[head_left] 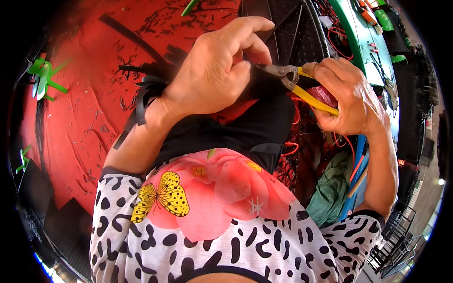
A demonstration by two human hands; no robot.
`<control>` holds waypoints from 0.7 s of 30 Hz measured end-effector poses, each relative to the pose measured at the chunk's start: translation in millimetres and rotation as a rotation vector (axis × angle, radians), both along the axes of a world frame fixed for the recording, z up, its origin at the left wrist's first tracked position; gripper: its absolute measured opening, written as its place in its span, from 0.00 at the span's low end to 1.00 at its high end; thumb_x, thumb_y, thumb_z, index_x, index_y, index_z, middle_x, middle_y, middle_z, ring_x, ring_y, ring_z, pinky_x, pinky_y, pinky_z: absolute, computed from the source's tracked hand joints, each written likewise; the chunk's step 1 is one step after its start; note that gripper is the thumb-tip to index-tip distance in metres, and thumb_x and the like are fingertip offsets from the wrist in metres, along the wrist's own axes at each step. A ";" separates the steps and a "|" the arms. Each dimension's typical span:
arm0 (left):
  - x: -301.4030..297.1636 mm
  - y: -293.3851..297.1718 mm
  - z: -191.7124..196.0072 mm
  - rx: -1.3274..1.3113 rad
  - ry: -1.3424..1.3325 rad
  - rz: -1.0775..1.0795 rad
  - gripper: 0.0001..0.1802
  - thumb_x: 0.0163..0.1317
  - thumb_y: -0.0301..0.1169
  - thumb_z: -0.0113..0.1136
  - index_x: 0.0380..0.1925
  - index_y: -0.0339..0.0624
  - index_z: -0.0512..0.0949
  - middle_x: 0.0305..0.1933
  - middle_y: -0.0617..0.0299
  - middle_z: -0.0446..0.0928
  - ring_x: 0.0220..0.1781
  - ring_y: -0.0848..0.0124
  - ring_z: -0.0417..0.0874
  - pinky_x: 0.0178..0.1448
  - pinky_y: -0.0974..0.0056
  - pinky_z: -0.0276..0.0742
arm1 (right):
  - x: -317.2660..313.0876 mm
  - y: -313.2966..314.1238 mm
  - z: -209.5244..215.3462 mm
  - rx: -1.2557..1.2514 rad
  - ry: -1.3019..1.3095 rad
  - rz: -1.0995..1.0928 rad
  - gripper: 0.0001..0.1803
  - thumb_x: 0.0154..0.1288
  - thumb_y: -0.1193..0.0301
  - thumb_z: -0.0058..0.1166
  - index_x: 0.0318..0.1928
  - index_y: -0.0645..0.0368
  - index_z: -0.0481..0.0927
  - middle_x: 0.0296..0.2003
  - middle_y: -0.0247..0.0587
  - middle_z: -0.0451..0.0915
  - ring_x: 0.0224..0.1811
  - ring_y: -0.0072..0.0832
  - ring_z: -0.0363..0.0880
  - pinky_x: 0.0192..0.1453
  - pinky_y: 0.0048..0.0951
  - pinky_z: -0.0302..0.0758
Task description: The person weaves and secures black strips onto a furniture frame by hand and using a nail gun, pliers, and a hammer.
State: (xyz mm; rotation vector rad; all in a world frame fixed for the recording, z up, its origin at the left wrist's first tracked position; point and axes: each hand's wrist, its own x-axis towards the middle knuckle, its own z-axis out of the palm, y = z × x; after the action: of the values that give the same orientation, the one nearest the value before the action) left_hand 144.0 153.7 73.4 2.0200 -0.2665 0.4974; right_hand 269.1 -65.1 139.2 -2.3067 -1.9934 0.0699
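My right hand (pixel 347 96) is closed around the yellow handles of spring-loaded cutters (pixel 306 96). Their grey jaws point left, close to the fingertips of my left hand (pixel 212 70). That hand is part curled, its index finger reaching over a black woven piece (pixel 304 35) and its thumb apart from the fingers. I see nothing held in it. The woven piece stands beyond both hands, and the cutters' tip meets its near dark part, where the contact is hard to make out. Black flat strips (pixel 153 70) stick out behind my left wrist.
Red sheeting (pixel 71 127) scattered with black offcuts covers the floor at left. Green stools (pixel 45 78) stand on it. At right are a green-edged table (pixel 361 47) with tools, red cord (pixel 337 37) and a crumpled green bag (pixel 330 188) by my right forearm.
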 end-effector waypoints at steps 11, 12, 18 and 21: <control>4.3 5.0 -5.9 -0.108 -0.083 -0.003 0.29 0.53 0.18 0.50 0.59 0.30 0.64 0.48 0.55 0.77 0.51 0.71 0.76 0.57 0.67 0.68 | 7.7 -105.1 -45.5 0.482 0.053 -0.541 0.32 0.45 0.67 0.63 0.53 0.66 0.72 0.43 0.51 0.77 0.46 0.43 0.77 0.51 0.33 0.73; 4.4 4.4 -5.7 -0.115 -0.084 0.018 0.28 0.53 0.19 0.50 0.58 0.31 0.66 0.47 0.58 0.78 0.49 0.72 0.77 0.55 0.67 0.70 | 10.7 -138.0 -62.1 0.508 0.082 -0.734 0.33 0.47 0.64 0.63 0.54 0.66 0.71 0.45 0.52 0.77 0.47 0.42 0.77 0.53 0.32 0.72; 2.0 -9.6 1.7 -0.329 -0.011 0.002 0.27 0.58 0.23 0.52 0.59 0.28 0.63 0.49 0.52 0.76 0.54 0.67 0.75 0.61 0.64 0.65 | 18.9 -411.4 -152.2 0.195 -0.390 -1.534 0.27 0.56 0.54 0.60 0.56 0.44 0.74 0.47 0.41 0.78 0.40 0.38 0.81 0.44 0.39 0.76; 6.0 -7.1 0.0 -0.331 -0.058 -0.037 0.25 0.59 0.25 0.55 0.57 0.29 0.65 0.49 0.53 0.77 0.52 0.68 0.76 0.59 0.65 0.67 | 20.6 -501.1 -150.1 -0.254 -0.770 -1.487 0.23 0.62 0.48 0.49 0.57 0.37 0.73 0.44 0.45 0.79 0.40 0.39 0.81 0.40 0.35 0.77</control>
State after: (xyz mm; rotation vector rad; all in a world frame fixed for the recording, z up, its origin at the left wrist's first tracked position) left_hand 149.9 146.5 73.5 1.6782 -0.2394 0.5400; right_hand 289.7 -566.2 -10.9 -3.5872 0.1951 -0.7568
